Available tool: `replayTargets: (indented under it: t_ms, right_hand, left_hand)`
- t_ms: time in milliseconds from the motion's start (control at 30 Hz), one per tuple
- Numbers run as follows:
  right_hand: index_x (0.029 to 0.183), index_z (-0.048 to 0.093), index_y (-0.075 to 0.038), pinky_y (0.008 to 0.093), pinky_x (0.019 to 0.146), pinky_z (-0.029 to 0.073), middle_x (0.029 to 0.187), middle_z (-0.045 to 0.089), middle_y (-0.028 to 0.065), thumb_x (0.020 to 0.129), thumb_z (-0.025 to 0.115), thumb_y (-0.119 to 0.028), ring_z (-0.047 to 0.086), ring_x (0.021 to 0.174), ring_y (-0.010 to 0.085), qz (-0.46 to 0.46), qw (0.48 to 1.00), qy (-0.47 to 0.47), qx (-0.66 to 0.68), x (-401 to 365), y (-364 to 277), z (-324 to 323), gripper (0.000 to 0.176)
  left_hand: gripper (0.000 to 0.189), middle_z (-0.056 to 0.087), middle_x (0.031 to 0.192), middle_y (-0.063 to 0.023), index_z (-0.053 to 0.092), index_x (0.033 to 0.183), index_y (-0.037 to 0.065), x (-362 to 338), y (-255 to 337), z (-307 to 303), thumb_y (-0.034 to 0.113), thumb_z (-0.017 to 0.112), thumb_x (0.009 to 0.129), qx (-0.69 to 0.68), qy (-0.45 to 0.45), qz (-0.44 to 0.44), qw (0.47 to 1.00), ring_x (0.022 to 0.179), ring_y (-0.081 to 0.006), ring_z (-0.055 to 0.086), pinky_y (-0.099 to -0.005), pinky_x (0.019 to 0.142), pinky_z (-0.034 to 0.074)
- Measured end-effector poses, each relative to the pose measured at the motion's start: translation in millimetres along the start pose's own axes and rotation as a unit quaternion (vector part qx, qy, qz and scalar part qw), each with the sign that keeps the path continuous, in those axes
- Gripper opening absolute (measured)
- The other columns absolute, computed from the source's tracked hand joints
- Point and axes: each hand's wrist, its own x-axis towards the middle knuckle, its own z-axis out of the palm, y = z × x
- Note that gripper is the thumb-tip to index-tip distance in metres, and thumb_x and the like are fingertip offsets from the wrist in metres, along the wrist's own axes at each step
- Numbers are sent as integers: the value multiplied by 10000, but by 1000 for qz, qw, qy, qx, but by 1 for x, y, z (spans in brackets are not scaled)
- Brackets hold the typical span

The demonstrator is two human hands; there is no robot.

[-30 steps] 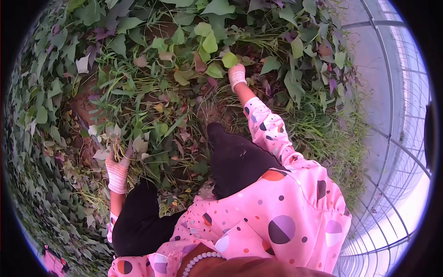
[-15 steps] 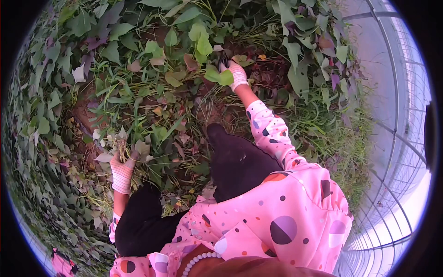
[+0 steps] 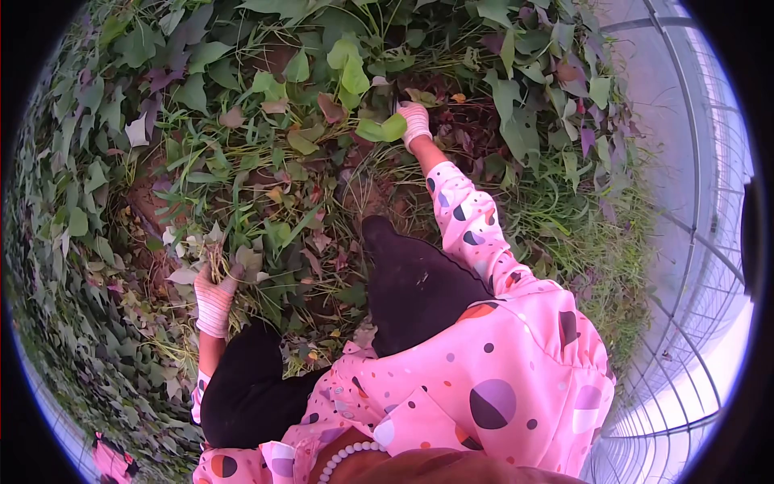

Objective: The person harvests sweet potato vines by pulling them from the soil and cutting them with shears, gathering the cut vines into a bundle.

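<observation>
My left hand, in a pale striped knit glove, is closed around a bunch of dry stems and wilted leaves low among the plants, beside my bent knee. Farther forward, my right hand, gloved alike, reaches into the foliage with its fingers closed. A slim dark tool shows at its fingertips; its kind is hard to make out. A bright green leaf hangs in front of those fingers and hides part of them. Grass and reddish dry leaves lie around this hand.
Dense broad-leaved vines spread over the left and front. Bare reddish soil shows between them. On the right stand a curved metal frame and wire mesh. At the lower left edge, another person in pink is partly visible.
My right hand has shifted slightly forward and to the right, and the dark tool shows less. My left hand stays in nearly the same place with its stems.
</observation>
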Motion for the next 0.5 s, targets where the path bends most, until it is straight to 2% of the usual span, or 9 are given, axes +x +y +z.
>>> replayTargets:
  t_ms: [100,133,167,233,300,333,367,433,500]
  right_hand:
    - [1016,640,-41,414,830,492,992,652,206,817,583,-331,618,943,358,-12,999,-48,19,-30,-15,-31,356]
    - [1062,618,-45,427,837,482,1012,645,205,777,643,-325,603,955,380,8,998,-53,44,-43,-28,-55,400]
    - [1062,618,-45,427,837,482,1012,645,205,777,643,-325,603,955,380,8,998,-53,43,-41,-34,-68,400]
    - [1090,607,-62,430,832,487,1036,645,187,766,672,-266,607,955,375,-37,988,88,119,-35,-41,-89,388]
    - [1093,606,-83,421,832,492,1056,651,159,744,705,-233,617,957,353,-97,984,150,27,-14,-48,-118,393]
    - [1096,612,-108,439,835,492,1002,656,179,760,656,-221,622,915,371,-98,985,138,-32,1,-48,-124,357]
    - [1073,615,-87,428,827,506,998,661,187,787,620,-158,634,919,369,-72,989,67,-110,16,-48,-130,294]
    - [1057,619,-66,420,810,523,1005,668,184,805,593,-94,649,943,342,-61,976,35,-207,35,-37,-125,255]
    - [1068,621,-61,417,795,534,1038,669,169,809,589,-60,657,966,318,-31,974,36,-223,40,-32,-119,261]
  left_hand:
    - [432,672,1055,-99,579,1192,-51,0,4,1,131,691,817,-1,-8,3,1000,906,-123,605,-274,837,487]
    - [432,672,1055,-99,579,1192,-51,1,1,0,131,691,817,-2,-7,3,1000,906,-123,605,-274,837,487]
    - [444,669,1059,-98,569,1206,-50,2,-3,-2,120,691,815,18,-6,5,1000,909,-124,604,-276,840,487]
    - [456,667,1062,-98,559,1221,-50,2,-4,-2,110,690,814,37,-7,9,999,912,-125,603,-278,842,487]
    - [469,660,1071,-99,545,1236,-49,1,1,1,85,692,811,39,4,5,999,914,-129,601,-281,845,489]
    - [469,660,1071,-99,545,1236,-49,0,1,1,85,692,811,40,4,6,999,914,-129,601,-281,845,489]
    - [468,657,1074,-99,544,1237,-49,-1,0,1,77,693,811,30,1,4,1000,916,-129,600,-280,845,490]
    - [468,655,1078,-99,544,1238,-49,-1,-3,0,70,694,811,18,1,4,1000,918,-130,600,-278,845,490]
    - [454,657,1072,-98,547,1232,-49,-2,-7,-2,79,691,821,17,-5,17,1000,919,-128,601,-274,839,493]
